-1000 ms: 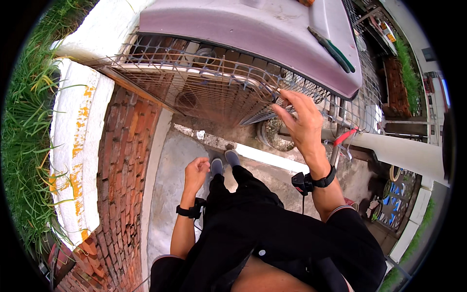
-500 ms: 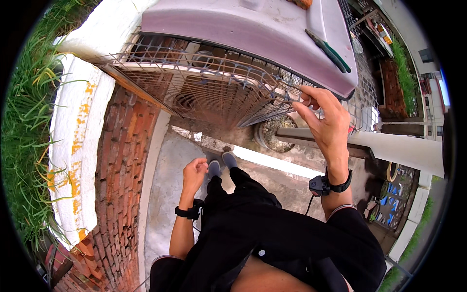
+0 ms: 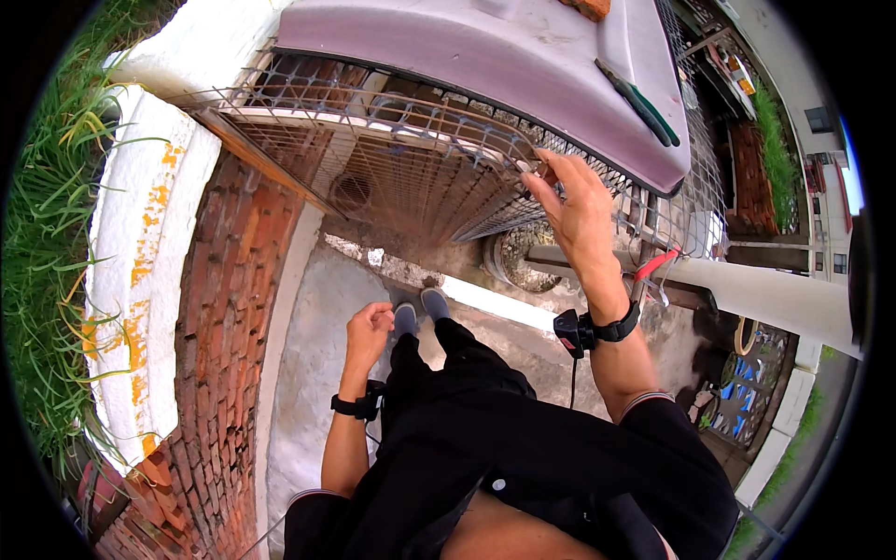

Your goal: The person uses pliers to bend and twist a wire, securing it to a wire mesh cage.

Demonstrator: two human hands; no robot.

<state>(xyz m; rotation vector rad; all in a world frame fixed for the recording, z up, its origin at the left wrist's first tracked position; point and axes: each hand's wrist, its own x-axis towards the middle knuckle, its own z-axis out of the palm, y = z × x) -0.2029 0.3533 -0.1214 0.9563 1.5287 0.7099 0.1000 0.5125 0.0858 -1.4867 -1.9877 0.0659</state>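
Observation:
A wire mesh gate stands upright in front of me, its top edge bent in a curve of rusty and grey wires. At its upper right corner, my right hand pinches the wire between thumb and fingers. My left hand hangs in the air above the concrete by my left side, away from the gate. Its fingers are curled together, and whatever may be inside them is hidden. Just beyond the right hand, pliers with dark green handles lie on a pinkish-purple cover.
A brick wall with a white, yellow-stained top runs along my left, grass beyond it. A pale beam with a red strip extends at right. A round container stands behind the gate. A brick piece sits on the cover.
My right hand has moved left, and the gate's pinched corner has come left with it. The red strip on the beam now shows more fully. The left hand stays curled in about the same place.

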